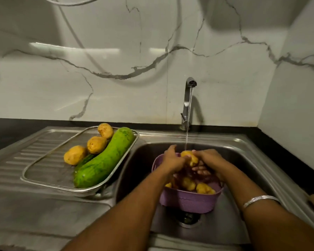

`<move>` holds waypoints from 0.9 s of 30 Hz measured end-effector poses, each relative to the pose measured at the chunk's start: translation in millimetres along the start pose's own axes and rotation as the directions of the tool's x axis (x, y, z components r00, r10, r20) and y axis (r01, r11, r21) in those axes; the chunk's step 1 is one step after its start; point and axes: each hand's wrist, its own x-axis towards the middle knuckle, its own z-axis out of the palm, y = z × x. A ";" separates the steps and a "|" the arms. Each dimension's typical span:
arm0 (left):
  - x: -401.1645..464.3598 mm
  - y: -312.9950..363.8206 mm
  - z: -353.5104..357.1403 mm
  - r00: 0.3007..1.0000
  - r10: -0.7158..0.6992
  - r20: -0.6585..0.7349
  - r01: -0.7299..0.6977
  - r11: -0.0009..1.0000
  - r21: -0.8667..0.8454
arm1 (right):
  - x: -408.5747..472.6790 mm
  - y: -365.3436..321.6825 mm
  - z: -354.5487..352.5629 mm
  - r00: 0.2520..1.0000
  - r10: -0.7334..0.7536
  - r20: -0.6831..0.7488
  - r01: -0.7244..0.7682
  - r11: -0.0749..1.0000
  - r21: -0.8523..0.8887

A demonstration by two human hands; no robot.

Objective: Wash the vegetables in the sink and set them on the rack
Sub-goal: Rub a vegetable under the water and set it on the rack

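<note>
Both hands hold one yellow potato under the running water, above a purple basket that stands in the steel sink. My left hand grips the potato from the left and my right hand from the right. More potatoes lie in the basket, partly hidden by my wrists. On the drainboard a wire rack carries three potatoes and a large green gourd, with a darker cucumber partly under it.
The tap rises behind the sink, with a thin stream falling onto the potato. The sink drain lies just in front of the basket. A marble wall stands behind and on the right. A ridged steel drainboard spreads to the left.
</note>
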 end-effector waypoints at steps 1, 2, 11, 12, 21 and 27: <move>3.4 -0.2 -2.6 0.996 0.077 0.039 -0.078 0.997 0.014 | -1.1 -1.8 0.4 1.000 -0.020 -0.006 0.020 0.999 0.049; 1.9 1.9 -5.6 0.989 0.126 0.071 -0.127 0.992 0.012 | -2.8 -3.1 2.2 0.999 -0.032 -0.004 0.032 0.996 0.084; 16.9 3.9 7.0 0.944 0.320 0.084 -0.326 0.942 0.083 | 3.7 -3.1 9.2 0.983 -0.150 -0.108 0.155 0.987 0.033; 18.3 2.4 6.3 0.942 0.326 0.083 -0.332 0.940 0.074 | 4.5 -3.5 11.9 0.977 -0.175 -0.118 0.178 0.984 0.013; 28.2 -10.8 2.8 0.951 0.307 -0.039 -0.309 0.950 -0.040 | 1.9 -11.6 21.0 0.993 -0.116 -0.021 0.117 0.951 0.285; 28.4 -10.4 1.5 0.954 0.296 0.053 -0.285 0.946 -0.157 | -1.0 -8.4 6.9 0.993 -0.094 0.078 0.056 0.919 0.391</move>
